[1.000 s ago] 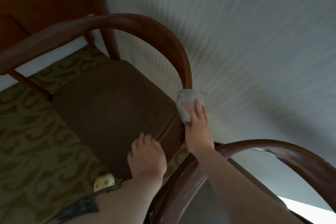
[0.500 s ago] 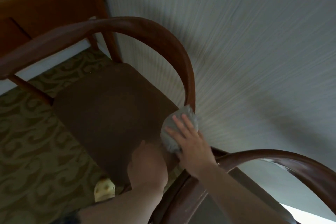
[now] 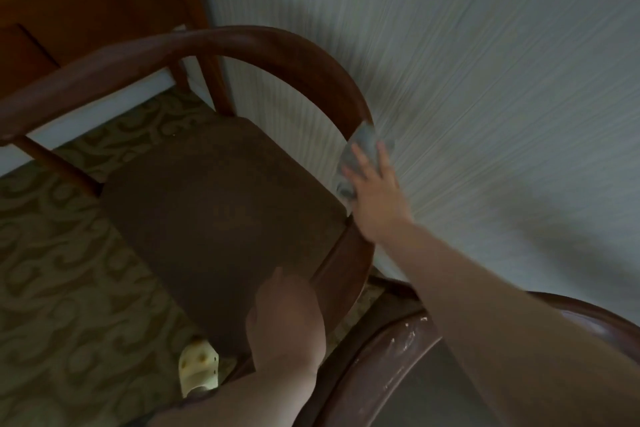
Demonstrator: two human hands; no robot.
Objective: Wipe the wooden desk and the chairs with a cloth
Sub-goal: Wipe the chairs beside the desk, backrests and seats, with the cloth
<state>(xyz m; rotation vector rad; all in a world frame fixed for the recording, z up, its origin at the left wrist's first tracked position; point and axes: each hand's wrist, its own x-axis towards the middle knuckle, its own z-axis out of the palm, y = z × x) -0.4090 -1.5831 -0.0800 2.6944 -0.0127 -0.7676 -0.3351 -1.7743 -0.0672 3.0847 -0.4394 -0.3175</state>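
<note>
At chair (image 3: 221,218) rail: right hand (image 3: 375,198) flat, pressing cloth (image 3: 356,156); left hand (image 3: 285,326) grip seemingly curled on seat edge.

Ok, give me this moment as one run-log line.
step: wiping chair armrest | right hand: presses cloth on rail end | left hand: rests on seat front edge | desk: untouched

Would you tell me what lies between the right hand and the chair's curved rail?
The grey cloth, pressed against the rail under the right hand, in the head view.
</note>
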